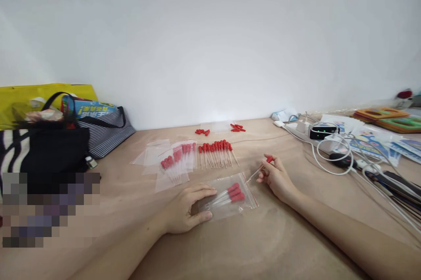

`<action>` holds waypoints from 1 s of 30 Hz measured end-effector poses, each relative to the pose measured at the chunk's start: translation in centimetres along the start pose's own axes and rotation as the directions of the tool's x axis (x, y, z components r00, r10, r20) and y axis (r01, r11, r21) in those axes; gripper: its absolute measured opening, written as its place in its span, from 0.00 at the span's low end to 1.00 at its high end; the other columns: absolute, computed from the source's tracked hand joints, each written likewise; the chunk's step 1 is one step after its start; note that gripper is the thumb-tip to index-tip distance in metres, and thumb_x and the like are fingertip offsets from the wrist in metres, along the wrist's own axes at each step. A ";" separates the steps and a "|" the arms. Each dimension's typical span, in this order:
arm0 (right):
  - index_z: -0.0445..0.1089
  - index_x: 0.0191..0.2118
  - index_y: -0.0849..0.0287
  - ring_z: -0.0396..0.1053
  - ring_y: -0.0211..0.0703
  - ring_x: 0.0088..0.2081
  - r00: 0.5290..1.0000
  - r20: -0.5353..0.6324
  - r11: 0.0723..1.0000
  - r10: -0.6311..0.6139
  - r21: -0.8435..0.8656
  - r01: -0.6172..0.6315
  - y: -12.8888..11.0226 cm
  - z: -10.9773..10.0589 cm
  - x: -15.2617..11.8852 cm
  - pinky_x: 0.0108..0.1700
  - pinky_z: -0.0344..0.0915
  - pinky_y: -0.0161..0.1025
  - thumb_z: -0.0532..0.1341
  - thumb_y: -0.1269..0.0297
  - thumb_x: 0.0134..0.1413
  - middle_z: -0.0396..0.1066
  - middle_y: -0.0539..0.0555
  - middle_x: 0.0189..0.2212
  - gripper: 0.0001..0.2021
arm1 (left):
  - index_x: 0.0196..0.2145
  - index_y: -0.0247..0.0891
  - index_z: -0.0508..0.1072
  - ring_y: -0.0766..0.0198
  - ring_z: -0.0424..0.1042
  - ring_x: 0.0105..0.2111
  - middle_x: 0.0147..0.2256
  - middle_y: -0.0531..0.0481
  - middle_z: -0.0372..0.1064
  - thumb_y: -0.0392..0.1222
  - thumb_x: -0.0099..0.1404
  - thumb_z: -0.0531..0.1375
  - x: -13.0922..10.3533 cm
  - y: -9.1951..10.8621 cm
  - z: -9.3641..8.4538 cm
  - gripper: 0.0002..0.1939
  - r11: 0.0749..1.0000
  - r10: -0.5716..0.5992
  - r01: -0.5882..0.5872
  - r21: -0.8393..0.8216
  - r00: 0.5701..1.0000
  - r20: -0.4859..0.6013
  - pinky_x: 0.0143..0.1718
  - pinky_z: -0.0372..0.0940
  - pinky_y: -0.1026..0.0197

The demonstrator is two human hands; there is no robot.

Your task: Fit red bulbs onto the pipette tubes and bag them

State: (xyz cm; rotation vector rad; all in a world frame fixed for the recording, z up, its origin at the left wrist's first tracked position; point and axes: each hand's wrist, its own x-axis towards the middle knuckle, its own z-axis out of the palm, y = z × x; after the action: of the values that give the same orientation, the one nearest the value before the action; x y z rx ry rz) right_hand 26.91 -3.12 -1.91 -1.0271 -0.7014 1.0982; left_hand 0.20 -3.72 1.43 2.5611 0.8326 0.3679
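Note:
A clear zip bag [219,210] lies flat on the brown table cover, with 3 red-bulbed droppers [237,191] inside it. My left hand [187,210] holds the bag's left end, thumb and fingers on the plastic. Between the fingers of my right hand [274,179] is a glass dropper [255,175] with a red rubber bulb, its thin tip beside the bag's right edge. Beyond the bag, a row of red-bulbed droppers [217,150] lies side by side. Filled zip bags [176,164] overlap to the left of that row.
Loose red bulbs [202,132] lie near the wall on both sides of a clear bag of glass tubes [219,127]. On the right are a power strip [301,129], white cables [335,172] and papers. Striped [110,133] and black bags [49,153] stand at left.

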 end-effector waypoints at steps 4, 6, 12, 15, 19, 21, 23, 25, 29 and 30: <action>0.54 0.36 0.53 0.63 0.33 0.18 1.000 -0.022 0.998 -0.007 0.063 0.009 0.2 0.4 -0.3 0.20 0.66 0.35 0.60 0.61 0.41 0.62 0.42 0.20 0.15 | 0.51 0.43 0.60 0.56 0.60 0.50 0.50 0.48 0.62 0.45 0.58 0.56 0.0 0.0 0.0 0.22 1.000 0.005 -0.005 0.003 1.000 -0.011 0.50 0.56 0.52; 0.55 0.35 0.53 0.65 0.35 0.20 1.000 0.006 0.995 -0.002 0.095 0.002 0.2 0.6 -0.4 0.23 0.67 0.37 0.59 0.60 0.43 0.63 0.44 0.21 0.13 | 0.52 0.43 0.59 0.56 0.60 0.50 0.51 0.47 0.61 0.45 0.58 0.56 0.0 0.1 0.0 0.23 1.000 -0.004 0.005 0.005 1.000 -0.011 0.50 0.56 0.52; 0.54 0.34 0.56 0.69 0.37 0.24 0.972 0.206 0.993 0.116 0.011 -0.121 0.0 0.8 -0.9 0.27 0.67 0.37 0.60 0.61 0.43 0.67 0.47 0.24 0.14 | 0.53 0.43 0.57 0.54 0.59 0.51 0.52 0.47 0.59 0.46 0.57 0.56 -0.1 0.2 0.0 0.25 0.999 -0.046 0.046 -0.004 0.999 -0.008 0.50 0.55 0.51; 0.53 0.32 0.56 0.67 0.34 0.19 0.955 0.262 0.987 0.138 -0.118 -0.110 -0.1 0.8 -1.2 0.22 0.65 0.34 0.61 0.58 0.42 0.67 0.45 0.23 0.16 | 0.53 0.44 0.57 0.54 0.58 0.51 0.53 0.47 0.59 0.45 0.57 0.56 -0.1 0.2 0.0 0.26 0.999 -0.044 0.043 -0.011 0.999 -0.007 0.51 0.55 0.51; 0.56 0.29 0.58 0.61 0.30 0.15 0.920 0.354 0.945 0.165 -0.325 -0.044 -0.1 0.6 -1.2 0.17 0.59 0.29 0.63 0.54 0.39 0.62 0.43 0.16 0.17 | 0.53 0.45 0.57 0.55 0.59 0.51 0.52 0.48 0.59 0.45 0.57 0.56 -0.1 0.2 0.1 0.26 0.999 -0.026 0.026 -0.022 0.999 -0.018 0.50 0.55 0.51; 0.59 0.28 0.60 0.60 0.29 0.15 0.901 0.393 0.915 0.182 -0.403 -0.009 0.0 0.4 -1.1 0.17 0.57 0.28 0.64 0.55 0.37 0.61 0.43 0.14 0.17 | 0.53 0.44 0.57 0.55 0.59 0.50 0.52 0.48 0.59 0.45 0.57 0.56 0.0 0.2 0.1 0.25 1.000 -0.022 0.022 -0.022 1.000 -0.017 0.50 0.55 0.52; 0.62 0.29 0.61 0.59 0.29 0.15 0.890 0.406 0.888 0.209 -0.459 0.001 0.1 0.4 -1.1 0.15 0.55 0.26 0.65 0.54 0.35 0.61 0.43 0.13 0.18 | 0.53 0.44 0.57 0.55 0.59 0.50 0.52 0.48 0.59 0.45 0.57 0.56 -0.1 0.2 0.1 0.26 1.000 -0.018 0.018 -0.019 1.000 -0.017 0.50 0.55 0.52; 0.65 0.31 0.62 0.57 0.28 0.14 0.887 0.398 0.868 0.233 -0.497 -0.004 0.1 0.5 -1.2 0.14 0.52 0.26 0.64 0.53 0.35 0.60 0.43 0.12 0.19 | 0.53 0.44 0.57 0.55 0.59 0.50 0.52 0.48 0.59 0.44 0.57 0.57 -0.1 0.1 0.2 0.26 1.000 -0.017 0.017 -0.016 1.000 -0.020 0.50 0.56 0.52; 0.69 0.35 0.63 0.52 0.27 0.11 0.873 0.427 0.875 0.237 -0.483 -0.001 0.1 1.0 -1.3 0.12 0.48 0.27 0.63 0.50 0.35 0.60 0.43 0.10 0.23 | 0.53 0.44 0.57 0.55 0.60 0.50 0.52 0.48 0.59 0.45 0.57 0.57 -0.1 0.1 0.2 0.26 1.000 -0.018 0.018 -0.009 1.000 -0.025 0.49 0.56 0.52; 0.70 0.34 0.63 0.51 0.27 0.11 0.864 0.447 0.882 0.232 -0.472 0.007 0.2 1.2 -1.3 0.12 0.48 0.27 0.63 0.49 0.35 0.61 0.44 0.10 0.23 | 0.53 0.44 0.57 0.55 0.60 0.50 0.52 0.48 0.59 0.45 0.57 0.56 0.0 0.1 0.1 0.26 1.000 -0.014 0.014 -0.007 1.000 -0.023 0.49 0.56 0.52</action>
State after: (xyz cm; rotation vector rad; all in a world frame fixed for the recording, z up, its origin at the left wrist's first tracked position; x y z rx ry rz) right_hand 25.41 -4.00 -1.58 -1.2093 -1.3833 1.3563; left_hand 0.28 -3.88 1.37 2.5478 0.8555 0.3955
